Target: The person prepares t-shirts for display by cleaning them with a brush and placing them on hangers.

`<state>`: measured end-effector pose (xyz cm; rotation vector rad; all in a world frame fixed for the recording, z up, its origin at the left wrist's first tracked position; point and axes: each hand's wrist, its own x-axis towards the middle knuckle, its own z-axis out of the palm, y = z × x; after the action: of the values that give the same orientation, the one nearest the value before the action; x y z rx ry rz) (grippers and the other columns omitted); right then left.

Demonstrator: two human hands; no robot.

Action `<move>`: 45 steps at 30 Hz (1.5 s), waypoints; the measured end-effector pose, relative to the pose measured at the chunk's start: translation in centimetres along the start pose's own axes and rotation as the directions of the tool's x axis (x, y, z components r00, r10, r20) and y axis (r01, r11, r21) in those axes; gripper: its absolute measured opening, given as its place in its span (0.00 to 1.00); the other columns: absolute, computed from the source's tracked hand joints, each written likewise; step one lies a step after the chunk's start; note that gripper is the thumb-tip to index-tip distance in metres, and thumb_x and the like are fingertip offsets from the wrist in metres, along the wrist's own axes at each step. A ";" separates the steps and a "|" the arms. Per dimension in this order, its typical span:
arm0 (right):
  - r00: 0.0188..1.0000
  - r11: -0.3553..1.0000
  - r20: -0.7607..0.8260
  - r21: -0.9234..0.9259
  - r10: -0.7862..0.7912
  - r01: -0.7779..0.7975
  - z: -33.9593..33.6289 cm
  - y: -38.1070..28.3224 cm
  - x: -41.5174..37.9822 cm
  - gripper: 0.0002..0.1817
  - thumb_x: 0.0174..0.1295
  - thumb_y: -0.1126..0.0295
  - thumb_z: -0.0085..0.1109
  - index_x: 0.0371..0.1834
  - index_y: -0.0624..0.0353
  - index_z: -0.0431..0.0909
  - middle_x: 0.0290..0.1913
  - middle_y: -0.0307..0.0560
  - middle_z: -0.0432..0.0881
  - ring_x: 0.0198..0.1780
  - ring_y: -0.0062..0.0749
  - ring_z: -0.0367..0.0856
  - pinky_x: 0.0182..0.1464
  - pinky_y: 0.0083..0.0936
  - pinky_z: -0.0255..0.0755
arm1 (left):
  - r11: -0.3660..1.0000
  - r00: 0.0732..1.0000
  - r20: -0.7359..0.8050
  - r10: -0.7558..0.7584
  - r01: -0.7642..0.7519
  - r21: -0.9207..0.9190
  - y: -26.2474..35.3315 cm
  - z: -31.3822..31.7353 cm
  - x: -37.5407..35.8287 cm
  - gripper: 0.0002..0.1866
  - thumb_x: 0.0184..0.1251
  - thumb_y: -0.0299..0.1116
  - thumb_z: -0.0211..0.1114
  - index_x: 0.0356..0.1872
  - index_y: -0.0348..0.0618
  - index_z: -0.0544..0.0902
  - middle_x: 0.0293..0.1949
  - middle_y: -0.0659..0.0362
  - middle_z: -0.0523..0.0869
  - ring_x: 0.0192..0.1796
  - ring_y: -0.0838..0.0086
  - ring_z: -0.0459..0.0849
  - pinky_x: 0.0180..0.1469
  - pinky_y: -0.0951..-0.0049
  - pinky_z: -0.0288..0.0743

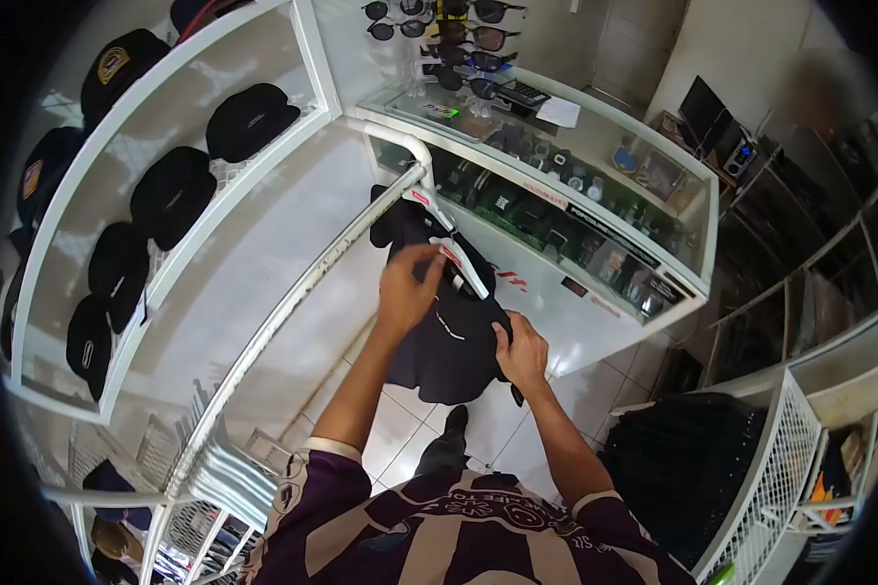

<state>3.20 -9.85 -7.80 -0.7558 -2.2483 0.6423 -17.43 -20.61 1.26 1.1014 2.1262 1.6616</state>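
A black shirt [449, 336] hangs on a white hanger [463, 263] from a white clothes rail [302, 283]. My left hand [407, 286] grips the top of the hanger at the shirt's collar. My right hand [522, 351] pinches the shirt's right edge lower down. Another black garment [390, 219] on a second white hanger [427, 202] hangs just behind it on the same rail.
A glass display counter [556, 171] with small goods stands behind the rail, sunglasses [458, 39] above it. Black caps [171, 195] fill white wall shelves at left. A white wire rack [771, 468] with dark clothes stands at right. Spare white hangers [229, 478] crowd the rail's near end.
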 end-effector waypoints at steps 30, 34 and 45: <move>0.998 0.965 -0.008 -0.254 -0.068 0.063 16.9 3.6 12.5 0.29 0.72 0.63 0.64 0.74 0.58 0.73 0.59 0.58 0.81 0.55 0.52 0.83 0.55 0.42 0.80 | 0.795 0.984 -0.164 0.074 0.041 0.605 -3.1 -2.0 18.2 0.20 0.63 0.35 0.77 0.56 0.47 0.85 0.51 0.54 0.91 0.44 0.50 0.91 0.45 0.54 0.85; 0.999 0.991 -0.039 -0.133 -0.024 0.019 16.0 5.7 14.1 0.28 0.70 0.67 0.67 0.72 0.59 0.75 0.61 0.60 0.81 0.54 0.56 0.85 0.56 0.44 0.81 | 0.751 0.985 -0.158 0.062 0.059 0.658 -3.4 -1.9 18.2 0.21 0.65 0.37 0.76 0.58 0.47 0.85 0.52 0.54 0.91 0.46 0.53 0.92 0.45 0.56 0.85; 0.999 0.969 -0.014 -0.242 -0.044 0.040 16.4 2.0 11.1 0.40 0.63 0.67 0.72 0.80 0.59 0.68 0.74 0.62 0.72 0.73 0.56 0.72 0.75 0.49 0.65 | 0.759 0.977 -0.131 0.169 -0.044 0.650 -4.4 -1.6 18.1 0.22 0.67 0.36 0.74 0.61 0.45 0.83 0.56 0.55 0.90 0.48 0.55 0.92 0.46 0.58 0.86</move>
<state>-14.66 -4.83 -14.97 -0.8251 -2.3450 0.3418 -32.77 -9.94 2.51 1.2923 2.9310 1.0947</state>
